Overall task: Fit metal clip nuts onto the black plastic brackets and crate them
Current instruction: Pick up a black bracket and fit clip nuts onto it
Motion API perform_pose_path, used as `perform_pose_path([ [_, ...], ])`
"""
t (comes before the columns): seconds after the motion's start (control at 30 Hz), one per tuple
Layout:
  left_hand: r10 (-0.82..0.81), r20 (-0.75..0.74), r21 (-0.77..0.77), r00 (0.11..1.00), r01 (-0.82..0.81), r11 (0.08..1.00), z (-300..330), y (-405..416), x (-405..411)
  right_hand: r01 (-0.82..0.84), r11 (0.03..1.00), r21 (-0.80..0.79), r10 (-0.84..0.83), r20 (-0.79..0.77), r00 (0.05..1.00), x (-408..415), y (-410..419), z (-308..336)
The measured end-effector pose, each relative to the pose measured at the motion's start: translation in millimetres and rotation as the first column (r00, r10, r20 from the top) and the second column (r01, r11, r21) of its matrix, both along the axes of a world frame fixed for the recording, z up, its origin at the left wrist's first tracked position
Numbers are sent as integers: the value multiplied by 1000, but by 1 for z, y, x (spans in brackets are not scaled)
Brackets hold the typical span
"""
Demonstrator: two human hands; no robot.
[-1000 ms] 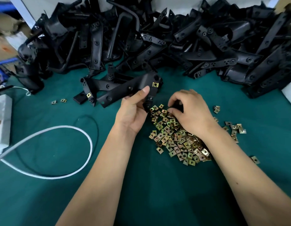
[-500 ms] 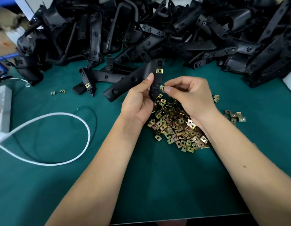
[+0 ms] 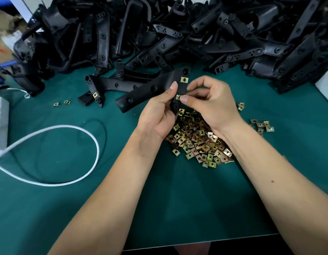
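Head view: my left hand [image 3: 157, 115] grips a black bracket [image 3: 152, 91] above the green mat [image 3: 159, 199], while my right hand [image 3: 211, 105] pinches a clip nut [image 3: 178, 97] against its edge. Loose nuts [image 3: 198, 142] lie heaped beneath my wrists.

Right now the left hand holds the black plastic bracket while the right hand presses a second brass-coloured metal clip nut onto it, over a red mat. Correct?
Not quite: the head view shows a dark green mat, not red. Left hand holds the black plastic bracket; right hand presses the clip nut on.
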State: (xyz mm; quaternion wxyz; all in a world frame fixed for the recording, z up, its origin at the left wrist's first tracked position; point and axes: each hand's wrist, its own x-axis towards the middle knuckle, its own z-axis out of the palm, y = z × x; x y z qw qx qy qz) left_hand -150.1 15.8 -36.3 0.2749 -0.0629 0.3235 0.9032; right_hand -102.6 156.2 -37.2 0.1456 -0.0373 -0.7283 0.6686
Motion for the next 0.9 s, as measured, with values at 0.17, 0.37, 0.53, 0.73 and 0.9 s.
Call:
perform_pose_path([
  [0.17, 47, 64, 0, 997, -47, 999, -1, 9, 3, 9, 995, -95, -6, 25, 1000, 2, 2, 0],
  [0.37, 68, 6, -12, 998, -68, 998, -1, 11, 5, 97, 995, 3, -97, 23, 995, 3, -2, 3],
  [0.53, 133, -32, -13, 991, -134, 991, -1, 12, 8, 131, 989, 68, -129, -39, 991, 4, -14, 5],
  [0.73, 194, -97, 4, 976, -195, 981, -6, 14, 7, 126, 991, 52, -125, -27, 992, 5, -16, 7],
  [0.9, 230, -77, -59, 970, -234, 970, -11, 16, 4, 115, 992, 58, -117, 34, 993, 4, -19, 8],
])
